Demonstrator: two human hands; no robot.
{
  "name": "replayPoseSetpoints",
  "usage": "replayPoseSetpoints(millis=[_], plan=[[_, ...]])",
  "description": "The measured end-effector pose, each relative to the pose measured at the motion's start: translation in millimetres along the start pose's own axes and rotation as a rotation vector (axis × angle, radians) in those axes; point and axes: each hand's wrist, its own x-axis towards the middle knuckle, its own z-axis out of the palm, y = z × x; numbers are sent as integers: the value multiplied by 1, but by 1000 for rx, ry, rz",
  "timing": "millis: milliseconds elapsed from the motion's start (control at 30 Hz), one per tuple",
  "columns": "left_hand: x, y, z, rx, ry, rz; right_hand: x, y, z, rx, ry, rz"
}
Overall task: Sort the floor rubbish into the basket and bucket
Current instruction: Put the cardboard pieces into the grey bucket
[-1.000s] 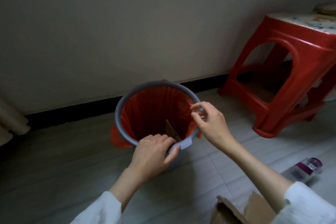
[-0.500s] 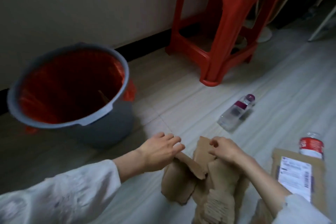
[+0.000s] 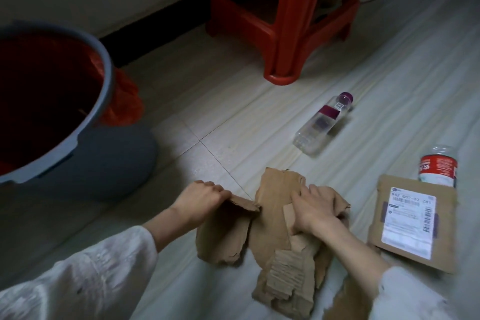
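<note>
Left fingers [image 3: 218, 188] were curled over the upper edge of a small torn cardboard piece [image 3: 223, 234], thumb hidden beneath; grip on the flap looked firm. Right fingers [image 3: 302, 191] lay spread and pressed flat on the large cardboard piece [image 3: 280, 215], not curled round it. Left hand [image 3: 200, 200] sat at 9 o'clock of right hand [image 3: 315, 208], near but apart.

Change over the last second: both hands had left the rim of the grey bucket [image 3: 104, 60], where a cardboard scrap already stood inside the red liner, and had come down onto the floor pile. Half a second ago the hands were already on the pile; the grip has since settled. Judgement: one scrap deposited, next load being gathered, sorting well short of done.

Cardboard pile: long axis ran roughly 12 to 6 o'clock, torn corrugated end toward 6. Bucket lay at 10 o'clock of the pile, well apart.

Remaining: clear bottle with magenta cap [image 3: 322, 125] on its side, cap toward 1 o'clock; red-labelled bottle [image 3: 437, 166] at 3 o'clock, touching the labelled mailer [image 3: 413, 221]. No basket in view.
</note>
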Motion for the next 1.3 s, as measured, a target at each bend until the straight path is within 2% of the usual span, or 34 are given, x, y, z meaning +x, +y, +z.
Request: replayPoseSetpoints(millis=[167, 300, 633, 767, 933, 1000, 1100, 1200, 1300], plan=[[-9, -11, -10, -30, 29, -120, -1, 1, -28, -19, 84, -44], [-8, -16, -30, -130, 177, -244, -13, 7, -56, 124, 229, -26], [-20, -25, -133, -312, 775, -356, -60, -6, -145, 816, 744, 115], [-45, -46, -184, -351, 1021, -409, -82, -34, -193, 1054, 946, 10], [-102, -102, -218, -457, 1209, -618, -112, -87, -251, 1118, 1144, -176], [-122, -117, -222, -488, 1271, -784, -121, -105, -270, 1093, 1190, -238], [-146, -131, -222, -519, 1275, -999, -131, -137, -297, 1056, 1187, -334], [-161, -141, -216, -582, 1254, -1104, -139, -179, -314, 1007, 1126, -413], [-166, -145, -212, -644, 1214, -1098, -143, -213, -318, 1001, 1066, -484]])
